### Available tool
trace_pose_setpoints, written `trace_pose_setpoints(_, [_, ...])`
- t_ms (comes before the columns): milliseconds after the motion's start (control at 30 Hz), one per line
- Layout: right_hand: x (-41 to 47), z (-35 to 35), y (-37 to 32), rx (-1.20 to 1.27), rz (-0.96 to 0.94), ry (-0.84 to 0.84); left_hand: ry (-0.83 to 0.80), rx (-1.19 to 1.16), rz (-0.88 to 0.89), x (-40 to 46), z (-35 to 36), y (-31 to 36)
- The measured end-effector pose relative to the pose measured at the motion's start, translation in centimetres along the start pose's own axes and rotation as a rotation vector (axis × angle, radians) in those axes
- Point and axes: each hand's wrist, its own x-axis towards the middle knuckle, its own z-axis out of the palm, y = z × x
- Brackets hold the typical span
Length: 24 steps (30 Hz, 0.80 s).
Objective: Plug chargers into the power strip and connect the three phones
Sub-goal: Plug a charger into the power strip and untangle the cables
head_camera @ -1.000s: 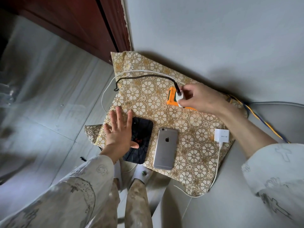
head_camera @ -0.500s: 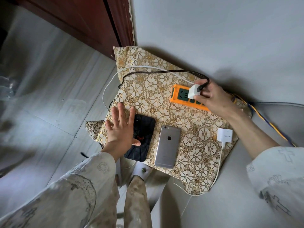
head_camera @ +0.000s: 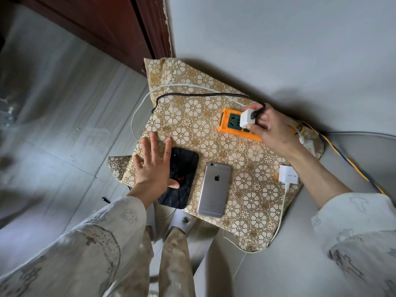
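right hand point(head_camera: 271, 130) pinches a small white charger point(head_camera: 247, 118) between thumb and fingers, holding it at the orange power strip point(head_camera: 230, 126). cannot tell if the prongs are seated; one socket at the strip's left end shows bare. a black braided cable point(head_camera: 203, 94) runs from the charger away to the left across the far part of the cloth.

left hand point(head_camera: 153, 166) is spread, fingers straight, over the near-left of the floral cloth point(head_camera: 214, 146); thumb lies over the black phone point(head_camera: 182, 179). whether the palm presses down cannot be told.

change: a second ago the right hand covered most of the strip, charger at its left end. half a second ago the hand had shifted right along the strip, and the left end lay uncovered. now the charger sits over a middle socket. left hand has not moved.

judgement: first charger is being plugged in; task is early.

silver phone point(head_camera: 214, 189) lies face down just right of the black one, no cable attached. only two phones visible. a second white charger point(head_camera: 288, 176) with white cable lies unplugged at the cloth's right edge, near the right forearm. a striped cord point(head_camera: 353, 166) trails off to the right.
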Motion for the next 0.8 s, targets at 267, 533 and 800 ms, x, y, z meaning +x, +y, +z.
trace_pose_setpoints(267, [0.0, 0.1, 0.2, 0.059, 0.016, 0.001, 0.006, -0.008, 0.006, 0.2, 0.2, -0.2])
trace_pose_setpoints(533, [0.1, 0.6, 0.6, -0.401, -0.068, 0.128, 0.009, -0.031, 0.000, 0.4, 0.2, -0.2])
trace_pose_setpoints(800, [0.2, 0.8, -0.7, -0.673, -0.143, 0.104, 0.013, -0.050, 0.000, 0.2, 0.0, -0.1])
